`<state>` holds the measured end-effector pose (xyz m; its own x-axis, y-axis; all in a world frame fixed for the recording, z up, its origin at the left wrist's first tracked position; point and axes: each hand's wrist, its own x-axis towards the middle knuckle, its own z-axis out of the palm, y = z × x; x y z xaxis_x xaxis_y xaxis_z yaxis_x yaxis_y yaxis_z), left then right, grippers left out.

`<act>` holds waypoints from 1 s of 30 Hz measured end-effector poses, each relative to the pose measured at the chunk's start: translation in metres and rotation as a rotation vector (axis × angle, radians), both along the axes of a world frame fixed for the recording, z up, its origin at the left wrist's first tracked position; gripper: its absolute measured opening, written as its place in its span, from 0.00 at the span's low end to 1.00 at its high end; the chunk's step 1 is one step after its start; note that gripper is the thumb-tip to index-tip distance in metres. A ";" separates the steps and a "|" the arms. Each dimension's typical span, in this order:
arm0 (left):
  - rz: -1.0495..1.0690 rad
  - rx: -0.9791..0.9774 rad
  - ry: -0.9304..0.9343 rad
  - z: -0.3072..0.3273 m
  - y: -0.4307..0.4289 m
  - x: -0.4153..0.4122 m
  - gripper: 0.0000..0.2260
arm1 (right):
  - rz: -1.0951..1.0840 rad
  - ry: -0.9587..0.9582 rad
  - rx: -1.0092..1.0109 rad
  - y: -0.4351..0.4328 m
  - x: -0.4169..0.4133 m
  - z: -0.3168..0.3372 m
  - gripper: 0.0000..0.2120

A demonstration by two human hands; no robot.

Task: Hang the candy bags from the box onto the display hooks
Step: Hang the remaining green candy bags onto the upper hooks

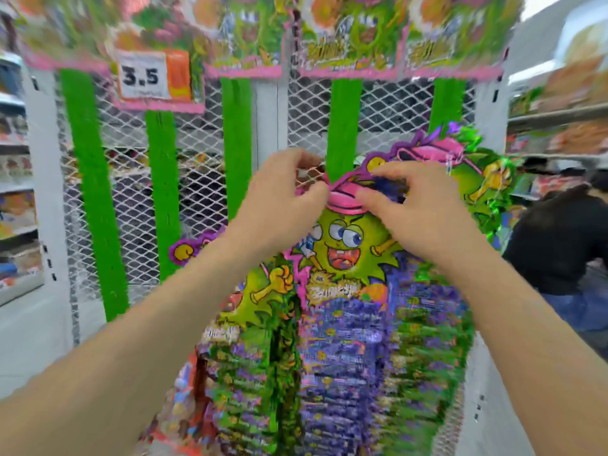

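Both hands pinch the pink top edge of a candy bag [342, 248] against the mesh panel [197, 179]. The left hand [283, 192] and right hand [414, 205] have fingers curled on it.

I see a white mesh panel [204, 179] right behind the left hand [283, 199], w/ green vertical strips [161, 192] running down it & a price tag [153, 75] reading 3.5 up-left of that hand. Further left there's a white frame post [42, 192], then the left shelves [16, 199], too blurred to read. Right of the right hand [424, 205] is a person in a black top [559, 245] & blue jeans, w/ the right shelves [559, 115] above them.
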<state>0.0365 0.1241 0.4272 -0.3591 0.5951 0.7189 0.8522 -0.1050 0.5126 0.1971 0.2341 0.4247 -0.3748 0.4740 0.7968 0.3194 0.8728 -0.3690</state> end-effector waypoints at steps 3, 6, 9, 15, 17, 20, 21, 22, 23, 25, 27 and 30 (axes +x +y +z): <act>-0.038 -0.042 -0.099 0.027 0.022 0.002 0.27 | 0.013 0.030 0.006 0.025 -0.014 0.021 0.16; -0.012 -0.048 -0.211 0.041 0.039 -0.004 0.29 | 0.007 0.146 -0.031 0.038 -0.028 0.032 0.19; 0.012 -0.100 -0.285 0.052 0.039 -0.002 0.11 | 0.036 0.209 -0.078 0.041 -0.039 0.037 0.16; -0.099 -0.173 -0.456 0.057 0.033 -0.004 0.12 | 0.094 0.290 -0.178 0.041 -0.050 0.037 0.12; -0.114 -0.210 -0.440 0.056 0.037 -0.007 0.11 | 0.108 0.306 -0.199 0.038 -0.051 0.036 0.08; -0.161 -0.218 -0.456 0.055 0.040 -0.009 0.18 | 0.117 0.322 -0.209 0.034 -0.051 0.039 0.07; -0.158 -0.236 -0.453 0.056 0.042 -0.009 0.21 | 0.122 0.329 -0.208 0.033 -0.051 0.039 0.07; -0.154 -0.231 -0.444 0.056 0.041 -0.008 0.23 | 0.127 0.334 -0.207 0.032 -0.051 0.040 0.07; -0.152 -0.230 -0.436 0.057 0.040 -0.008 0.23 | 0.133 0.340 -0.205 0.031 -0.051 0.040 0.07; -0.163 -0.228 -0.455 0.058 0.040 -0.008 0.24 | 0.139 0.366 -0.195 0.028 -0.050 0.040 0.08; -0.179 -0.223 -0.484 0.059 0.038 -0.004 0.27 | 0.134 0.397 -0.184 0.025 -0.050 0.040 0.09; -0.254 -0.227 -0.579 0.057 0.041 -0.003 0.25 | 0.105 0.433 -0.148 0.025 -0.049 0.038 0.10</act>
